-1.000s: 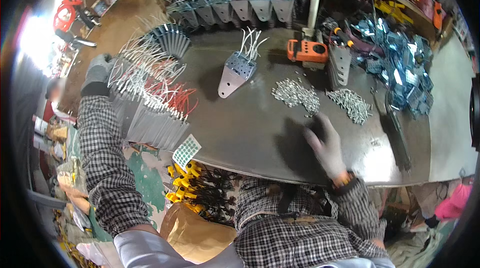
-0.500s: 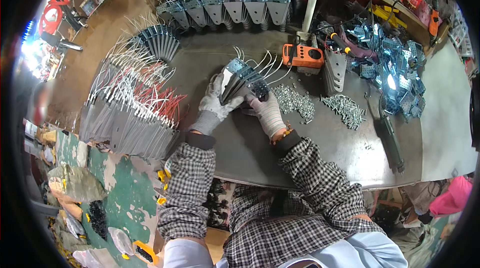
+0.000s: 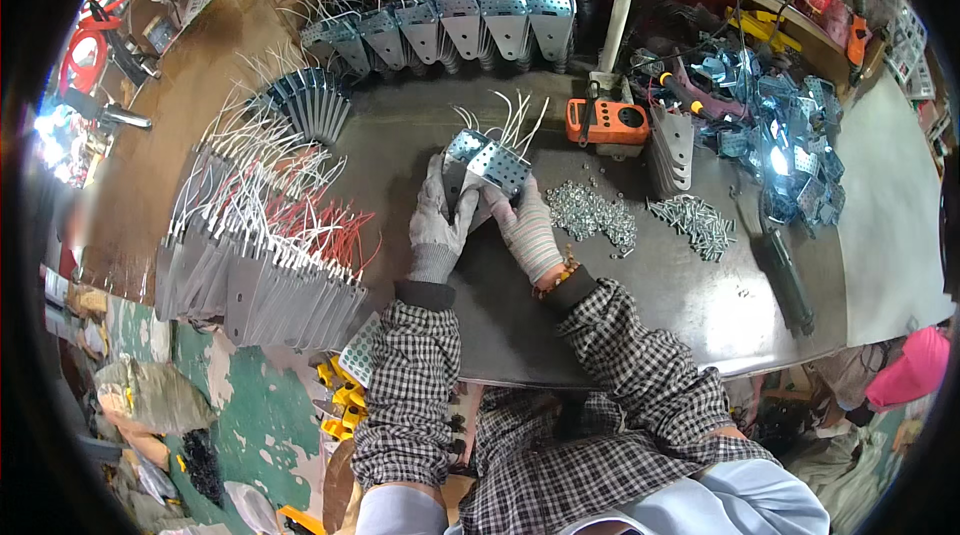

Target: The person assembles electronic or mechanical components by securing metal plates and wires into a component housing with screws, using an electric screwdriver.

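Above the middle of the bench, my left hand (image 3: 437, 223) and my right hand (image 3: 523, 227), both in pale knit gloves, grip tapered grey metal pieces from either side. Their tops carry perforated bluish metal brackets (image 3: 500, 169), with white wires standing up behind. Two bracket tops show side by side, the right one nearer me. My left fingers wrap the left side, and my right fingers are closed at the lower right; the plates' lower ends are mostly hidden by the gloves. Right of my right hand lies a pile of small nuts (image 3: 590, 213), then a heap of screws (image 3: 697, 225).
Finished-looking wired pieces (image 3: 465, 30) line the back edge, with a fan of them (image 3: 305, 105) at left. Grey plates with white and red wires (image 3: 265, 290) crowd the left. An orange device (image 3: 610, 122), stacked plates (image 3: 673, 150), loose brackets (image 3: 800, 160) and a dark tool (image 3: 788, 280) occupy the right.
The pieces in my hands have turned more upright, so the perforated bracket tops now face me. My left hand has shifted slightly right, and the wires now point upward.
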Motion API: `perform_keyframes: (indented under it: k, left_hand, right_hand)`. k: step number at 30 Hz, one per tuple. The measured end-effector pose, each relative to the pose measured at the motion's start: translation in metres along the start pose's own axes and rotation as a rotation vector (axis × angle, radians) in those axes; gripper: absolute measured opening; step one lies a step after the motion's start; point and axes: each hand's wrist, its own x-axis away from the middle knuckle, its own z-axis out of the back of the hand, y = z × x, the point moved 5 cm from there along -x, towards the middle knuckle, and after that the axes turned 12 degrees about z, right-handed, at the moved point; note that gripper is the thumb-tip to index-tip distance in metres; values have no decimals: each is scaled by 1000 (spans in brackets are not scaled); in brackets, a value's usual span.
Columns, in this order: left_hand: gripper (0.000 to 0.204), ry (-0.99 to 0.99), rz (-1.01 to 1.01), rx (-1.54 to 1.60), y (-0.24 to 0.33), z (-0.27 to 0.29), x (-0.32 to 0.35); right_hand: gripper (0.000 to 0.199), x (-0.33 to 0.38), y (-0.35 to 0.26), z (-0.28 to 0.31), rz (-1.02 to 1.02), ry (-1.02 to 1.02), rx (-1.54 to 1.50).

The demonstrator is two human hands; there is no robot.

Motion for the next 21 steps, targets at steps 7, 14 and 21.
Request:
perform_keyframes:
  k: [7, 14, 21]
  left_hand:
    - [57, 108, -49, -250, -9, -3, 0]
    - [53, 100, -13, -210, -11, 0, 0]
    - [60, 188, -40, -91, -14, 5, 2]
  right_hand:
    - [84, -17, -16, -10, -424, 124, -470]
    - [82, -20, -15, -14, -639, 252, -658]
    - [81, -27, -9, -24, -525, 167, -219]
